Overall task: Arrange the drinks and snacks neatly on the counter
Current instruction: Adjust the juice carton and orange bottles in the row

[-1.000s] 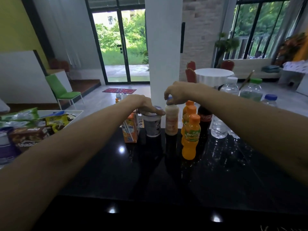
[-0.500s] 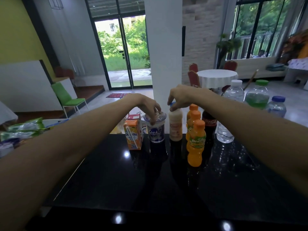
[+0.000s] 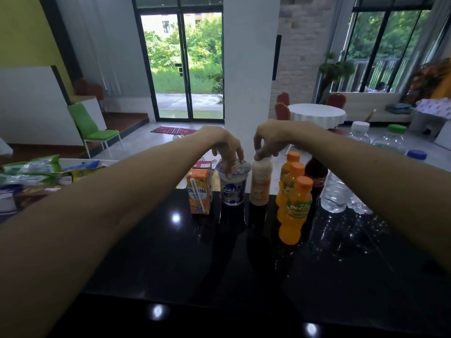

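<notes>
Now, at the far left, the snack packets (image 3: 31, 167) lie heaped and unsorted. Next, a juice carton (image 3: 199, 191) stands at the far edge of the black surface (image 3: 219, 252). Just beside it, your left hand (image 3: 224, 147) grips the cup (image 3: 234, 189) by its lid rim, fingers curled down from above, likely to nudge it into line. Your right hand (image 3: 271, 140) pinches the cap of the pale bottle (image 3: 260, 184), probably steadying it upright. Further right, three orange bottles (image 3: 295, 208) queue front to back, then a cola bottle (image 3: 317, 174) and a water bottle (image 3: 335, 193).
</notes>
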